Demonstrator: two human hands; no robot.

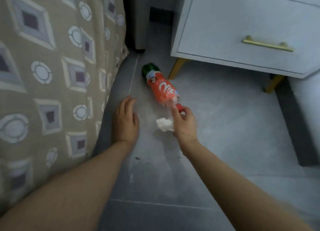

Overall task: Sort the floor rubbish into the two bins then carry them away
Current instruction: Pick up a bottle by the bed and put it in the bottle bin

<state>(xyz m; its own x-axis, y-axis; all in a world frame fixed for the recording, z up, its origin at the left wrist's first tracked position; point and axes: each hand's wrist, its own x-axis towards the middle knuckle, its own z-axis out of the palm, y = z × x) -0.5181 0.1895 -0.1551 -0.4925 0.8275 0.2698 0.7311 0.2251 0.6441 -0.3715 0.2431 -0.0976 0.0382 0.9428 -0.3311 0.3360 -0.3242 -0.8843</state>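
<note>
Two bare forearms reach down from the lower edge of the view toward a grey tiled floor [225,135]. At the end of the one on the person's right, the right hand [184,123] curls its fingers round the red cap [179,107] of a plastic bottle [162,88], grasping it at the neck end. That bottle lies on its side on the tiles, red label up, its dark green base pointing away from the hand toward the gap between the bed and the bedside cabinet [251,31]. A crumpled white tissue [164,125] lies on the floor just beside the right hand, on its inner side, apart from the bottle. The left hand [126,119] hovers palm down with fingers relaxed and spread, holding nothing, close to the patterned bedspread [43,66]. One gold cabinet leg [176,69] stands near the bottle's base. No contact between bottle and leg is discernible.
</note>
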